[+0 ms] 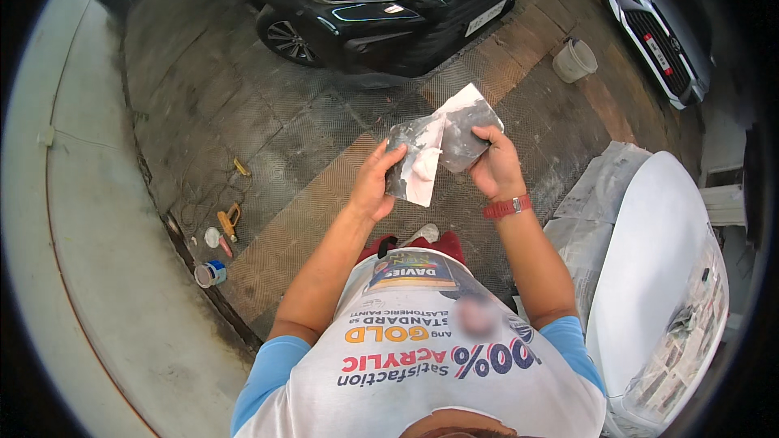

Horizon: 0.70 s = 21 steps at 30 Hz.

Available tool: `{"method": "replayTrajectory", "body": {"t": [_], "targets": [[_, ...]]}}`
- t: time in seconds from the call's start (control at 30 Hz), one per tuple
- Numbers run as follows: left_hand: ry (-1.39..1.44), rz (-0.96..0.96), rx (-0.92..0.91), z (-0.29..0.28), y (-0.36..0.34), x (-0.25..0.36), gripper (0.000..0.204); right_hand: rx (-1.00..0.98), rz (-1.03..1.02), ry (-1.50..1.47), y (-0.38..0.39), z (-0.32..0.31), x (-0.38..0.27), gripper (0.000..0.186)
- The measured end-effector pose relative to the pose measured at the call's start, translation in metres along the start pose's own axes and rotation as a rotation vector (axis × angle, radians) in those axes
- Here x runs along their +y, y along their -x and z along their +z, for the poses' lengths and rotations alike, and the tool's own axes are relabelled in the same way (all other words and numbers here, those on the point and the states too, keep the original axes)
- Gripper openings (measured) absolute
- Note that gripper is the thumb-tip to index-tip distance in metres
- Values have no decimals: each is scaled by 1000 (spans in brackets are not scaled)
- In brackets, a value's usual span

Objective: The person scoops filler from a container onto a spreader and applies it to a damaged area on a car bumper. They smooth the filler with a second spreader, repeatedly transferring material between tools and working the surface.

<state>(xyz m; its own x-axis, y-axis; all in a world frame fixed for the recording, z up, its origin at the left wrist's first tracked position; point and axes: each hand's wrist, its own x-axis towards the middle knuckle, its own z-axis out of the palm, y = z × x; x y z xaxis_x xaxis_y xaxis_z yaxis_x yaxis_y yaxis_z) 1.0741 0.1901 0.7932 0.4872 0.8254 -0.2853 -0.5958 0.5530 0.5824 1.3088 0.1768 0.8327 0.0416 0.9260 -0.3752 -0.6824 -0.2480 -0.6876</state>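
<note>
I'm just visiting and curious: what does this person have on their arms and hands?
Both hands are bare, with no gloves. The left hand and its forearm carry nothing at all. The right hand has a red wristband, like a watch strap, around the wrist. Short light blue sleeves end above the elbows, under a white printed apron over the chest.

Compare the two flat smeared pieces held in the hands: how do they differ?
The left-hand piece, held by the left hand, hangs nearly upright and carries a thick white blob of paste. The right-hand piece, held by the right hand, tilts up and away, mostly grey-smeared with a clean white corner. Both are thin, flat and overlap at the middle.
</note>
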Motion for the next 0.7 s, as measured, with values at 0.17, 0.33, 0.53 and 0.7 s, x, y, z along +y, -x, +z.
{"method": "replayTrajectory", "body": {"t": [0.17,0.33,0.53,0.7], "targets": [[-89,143,201,-49,35,34,33,-16,76,-58,4,44,56,47],[-148,377,379,-74,51,55,34,-71,23,133,18,77,69,55],[-101,551,427,-120,81,107,45,-454,-583,1353,71,192,121,68],[-32,566,413,-137,98,131,47,-334,-703,1668,52,183,192,63]]}}
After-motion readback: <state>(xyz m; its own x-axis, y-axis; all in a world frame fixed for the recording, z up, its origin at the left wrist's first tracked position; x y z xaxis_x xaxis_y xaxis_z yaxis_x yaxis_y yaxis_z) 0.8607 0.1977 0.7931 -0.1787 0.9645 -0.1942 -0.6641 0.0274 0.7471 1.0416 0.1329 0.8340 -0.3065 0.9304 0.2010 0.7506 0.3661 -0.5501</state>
